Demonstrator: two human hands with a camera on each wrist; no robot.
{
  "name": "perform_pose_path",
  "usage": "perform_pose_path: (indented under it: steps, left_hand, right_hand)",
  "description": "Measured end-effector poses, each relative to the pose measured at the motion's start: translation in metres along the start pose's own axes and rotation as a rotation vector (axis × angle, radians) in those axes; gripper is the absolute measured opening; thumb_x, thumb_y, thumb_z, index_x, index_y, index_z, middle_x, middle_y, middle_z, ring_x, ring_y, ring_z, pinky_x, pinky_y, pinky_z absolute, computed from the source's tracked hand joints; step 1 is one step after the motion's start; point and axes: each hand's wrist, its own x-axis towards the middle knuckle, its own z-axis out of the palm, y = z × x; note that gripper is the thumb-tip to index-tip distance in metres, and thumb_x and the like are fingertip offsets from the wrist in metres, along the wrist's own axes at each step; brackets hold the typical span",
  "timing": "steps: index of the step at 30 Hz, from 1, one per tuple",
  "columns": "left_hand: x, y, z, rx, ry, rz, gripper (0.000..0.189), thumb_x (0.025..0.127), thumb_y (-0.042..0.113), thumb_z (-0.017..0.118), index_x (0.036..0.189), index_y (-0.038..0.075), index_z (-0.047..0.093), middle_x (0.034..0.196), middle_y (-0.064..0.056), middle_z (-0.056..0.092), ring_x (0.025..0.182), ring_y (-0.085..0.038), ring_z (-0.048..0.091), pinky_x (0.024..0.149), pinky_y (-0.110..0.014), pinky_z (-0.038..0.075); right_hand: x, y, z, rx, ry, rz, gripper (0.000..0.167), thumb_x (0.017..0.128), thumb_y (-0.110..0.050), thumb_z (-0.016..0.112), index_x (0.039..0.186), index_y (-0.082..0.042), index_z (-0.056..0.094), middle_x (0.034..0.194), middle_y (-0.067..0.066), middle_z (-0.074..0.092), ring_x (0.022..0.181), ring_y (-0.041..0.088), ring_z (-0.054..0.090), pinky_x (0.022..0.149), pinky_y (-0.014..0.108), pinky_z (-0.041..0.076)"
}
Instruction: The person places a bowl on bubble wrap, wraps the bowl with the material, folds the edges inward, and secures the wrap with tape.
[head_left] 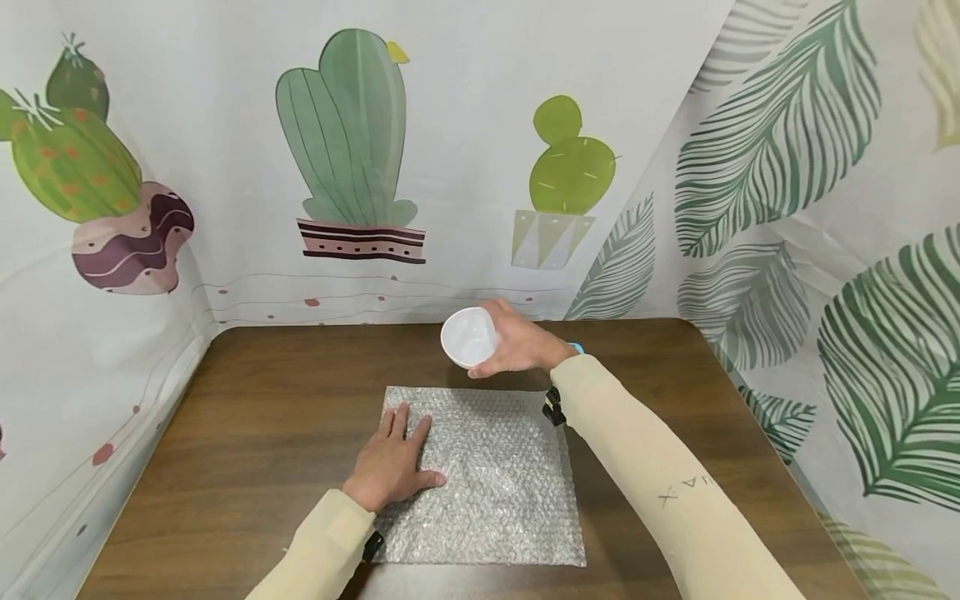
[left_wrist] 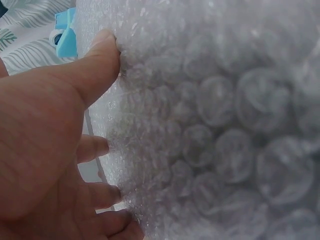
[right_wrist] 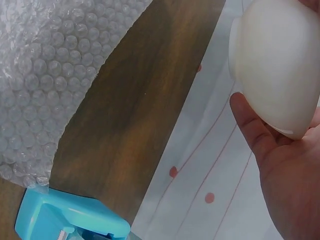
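Note:
A white bowl (head_left: 468,337) is held above the table's back part by my right hand (head_left: 517,337), its inside facing the head camera. In the right wrist view the bowl (right_wrist: 280,65) shows its outer side and foot, with fingers gripping it. A sheet of bubble wrap (head_left: 487,475) lies flat on the table. Resting on its left side, my left hand (head_left: 390,462) has its fingers spread and straight. The left wrist view shows the left thumb and fingertips on the bubble wrap (left_wrist: 200,120), close up.
Beyond the bubble wrap's right side is a light blue tape dispenser (right_wrist: 70,215), mostly hidden behind my right wrist in the head view. The dark wooden table (head_left: 277,392) ends at the back against a white hanging cloth (head_left: 465,125) printed with cacti and leaves.

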Motion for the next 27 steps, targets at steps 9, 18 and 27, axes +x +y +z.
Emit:
perform_pose_path:
  steps: [9,18,27]
  left_hand:
    - [0.001,-0.001,0.001,0.006,0.008,0.001,0.094,0.083,0.056,0.082,0.155,0.006,0.049,0.165,-0.036,0.029,0.153,-0.056,0.029,0.117,-0.062,0.041]
    - [0.001,0.0,-0.001,0.022,0.007,0.007,0.093,0.083,0.056,0.082,0.154,0.005,0.049,0.164,-0.036,0.03,0.152,-0.057,0.03,0.116,-0.062,0.041]
    - [0.001,0.0,0.0,0.027,-0.018,-0.012,0.094,0.083,0.057,0.081,0.155,0.006,0.048,0.166,-0.035,0.028,0.154,-0.055,0.028,0.116,-0.063,0.041]
  right_hand:
    - [-0.003,-0.004,-0.003,0.003,0.003,-0.027,0.11,0.062,-0.034,0.099,0.152,-0.006,0.042,0.14,0.017,0.048,0.125,0.032,0.057,0.11,0.049,0.049]
    - [-0.006,-0.009,-0.005,-0.014,-0.008,-0.055,0.108,0.061,-0.034,0.099,0.15,-0.006,0.044,0.139,0.017,0.048,0.123,0.032,0.057,0.108,0.048,0.05]
    - [-0.01,-0.014,-0.006,-0.012,-0.037,-0.07,0.113,0.061,-0.036,0.099,0.153,-0.005,0.04,0.143,0.017,0.046,0.125,0.033,0.057,0.108,0.049,0.05]
